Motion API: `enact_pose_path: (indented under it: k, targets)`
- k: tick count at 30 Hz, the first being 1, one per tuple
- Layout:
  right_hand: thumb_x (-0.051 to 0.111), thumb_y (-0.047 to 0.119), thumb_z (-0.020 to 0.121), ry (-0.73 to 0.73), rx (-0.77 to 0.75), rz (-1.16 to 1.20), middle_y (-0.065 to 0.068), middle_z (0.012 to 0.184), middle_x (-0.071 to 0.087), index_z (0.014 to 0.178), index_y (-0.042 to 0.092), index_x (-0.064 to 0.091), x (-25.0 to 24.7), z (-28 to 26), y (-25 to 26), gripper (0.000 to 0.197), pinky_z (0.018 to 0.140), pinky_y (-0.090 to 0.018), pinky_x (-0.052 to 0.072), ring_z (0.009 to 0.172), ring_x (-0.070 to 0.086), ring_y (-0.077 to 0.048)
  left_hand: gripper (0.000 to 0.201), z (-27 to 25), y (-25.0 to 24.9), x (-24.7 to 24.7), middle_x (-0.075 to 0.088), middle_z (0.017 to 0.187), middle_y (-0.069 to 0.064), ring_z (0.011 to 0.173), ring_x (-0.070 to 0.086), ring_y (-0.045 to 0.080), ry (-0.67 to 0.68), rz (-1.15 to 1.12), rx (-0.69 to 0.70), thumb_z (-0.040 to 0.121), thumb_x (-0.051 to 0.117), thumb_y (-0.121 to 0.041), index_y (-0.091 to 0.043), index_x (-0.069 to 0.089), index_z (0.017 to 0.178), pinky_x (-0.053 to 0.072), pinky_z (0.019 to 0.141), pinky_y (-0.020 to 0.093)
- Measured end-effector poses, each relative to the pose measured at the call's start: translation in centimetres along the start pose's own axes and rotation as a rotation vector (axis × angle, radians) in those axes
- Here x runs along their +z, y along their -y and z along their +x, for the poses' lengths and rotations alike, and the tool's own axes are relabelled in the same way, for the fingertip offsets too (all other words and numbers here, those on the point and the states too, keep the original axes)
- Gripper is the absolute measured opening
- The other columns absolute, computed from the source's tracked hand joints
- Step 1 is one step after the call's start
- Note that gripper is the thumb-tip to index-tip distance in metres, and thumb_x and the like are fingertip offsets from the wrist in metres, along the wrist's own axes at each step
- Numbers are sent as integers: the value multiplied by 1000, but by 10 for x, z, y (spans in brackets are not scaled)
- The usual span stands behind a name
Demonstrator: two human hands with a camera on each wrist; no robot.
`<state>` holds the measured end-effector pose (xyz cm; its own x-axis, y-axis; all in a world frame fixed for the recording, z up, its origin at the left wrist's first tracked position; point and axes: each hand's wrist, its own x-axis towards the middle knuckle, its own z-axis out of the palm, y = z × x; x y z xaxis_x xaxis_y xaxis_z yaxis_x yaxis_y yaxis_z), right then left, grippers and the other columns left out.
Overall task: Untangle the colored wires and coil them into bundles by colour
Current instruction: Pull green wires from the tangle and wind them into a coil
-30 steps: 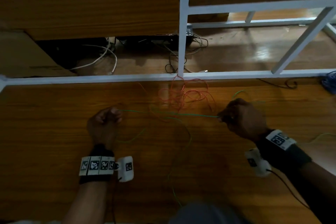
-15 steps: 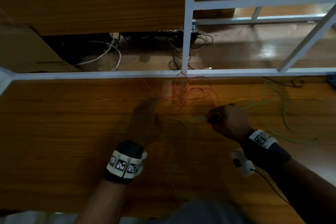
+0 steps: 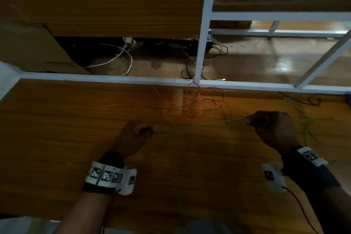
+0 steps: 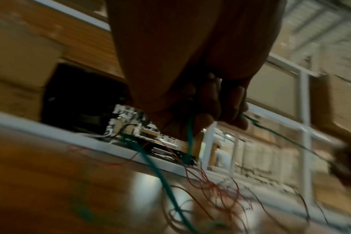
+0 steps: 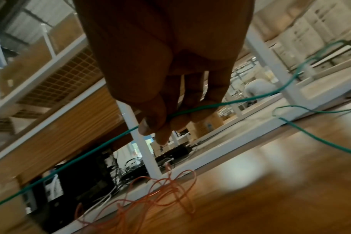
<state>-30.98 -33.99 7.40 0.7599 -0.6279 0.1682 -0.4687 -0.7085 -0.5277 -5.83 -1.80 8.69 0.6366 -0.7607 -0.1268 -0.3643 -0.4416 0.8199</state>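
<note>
Head view: hands (image 3: 135,135) (image 3: 269,127) now farther apart, both pinching the taut green wire (image 3: 199,124).

**Background: desk, frame, cabling**

You've got a wood-grain tabletop (image 3: 57,138) bounded at the far edge by a white metal frame rail (image 3: 95,79), with a white upright post (image 3: 204,24) rising from it. Beyond the rail: loose white cables (image 3: 121,57), thin black cables (image 3: 218,51) and a dark box, too dim to identify (image 3: 186,41). Brown wood panel (image 3: 104,5) above. Glossy wood surface (image 3: 284,59) far right.
</note>
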Motion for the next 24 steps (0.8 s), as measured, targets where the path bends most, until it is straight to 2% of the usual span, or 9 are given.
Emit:
enact_pose_path:
  k: [2,4,6,8,11,13,15,20,24]
  targets:
    - [75,6,82,81,-23,-19,-3,90,80,87,37,74,-1,0,-2,32,59,-34,59,63,69,-13,17,-2,-2,-9,53,44,-23,44,50,-8,-47,1,9,94,63,-24,-18,75,83,35,50,8]
    - [80,16,85,306,6,-93,-2,111,78,106,38,73,1,1,8,32,68,-34,59,74,67,-7,21,-2,-4,-8,47,39,-18,37,43,-1,-76,-3,32,94,63,-24,-9,75,84,29,42,9]
    - [81,37,85,489,-51,-267,1,140,63,139,33,59,7,1,29,59,93,-36,55,110,64,-14,20,1,-13,-1,49,43,-11,37,39,3,-103,-34,83,93,63,-29,-17,74,81,26,43,13]
    - [73,52,88,487,-180,-254,7,150,51,150,29,47,10,1,62,71,112,-36,40,140,41,-17,21,5,-14,7,55,49,-2,41,41,6,-105,-69,142,89,62,-41,-27,73,77,30,44,21]
    - [59,47,99,480,-242,162,15,135,58,138,26,63,26,4,111,44,94,-15,42,119,46,9,18,11,-18,19,62,59,4,46,49,12,-120,-72,207,90,64,-35,-24,74,80,35,47,23]
    - [57,43,103,550,-189,385,7,119,73,123,28,72,45,7,123,29,80,-36,55,100,67,-9,13,14,-21,23,65,60,-6,50,55,5,-156,-126,217,92,67,-16,-14,76,83,38,50,13]
    - [62,40,101,528,-125,546,-6,98,77,107,27,78,60,10,123,21,74,-51,56,86,71,-31,12,15,-20,24,66,61,-17,53,56,-4,-159,-201,202,91,66,-7,-7,75,84,39,52,7]
    - [75,11,92,495,-47,820,-7,93,80,94,9,82,64,18,124,7,80,-30,56,85,73,-16,28,13,-10,28,47,49,-14,45,37,3,-39,-457,139,85,63,-43,-18,74,78,34,49,22]
    - [83,9,84,379,-86,724,4,86,80,92,8,83,60,28,124,9,71,-25,58,76,74,-9,33,14,-9,35,39,50,-12,43,29,7,112,-581,8,82,66,-44,-12,69,82,24,49,26]
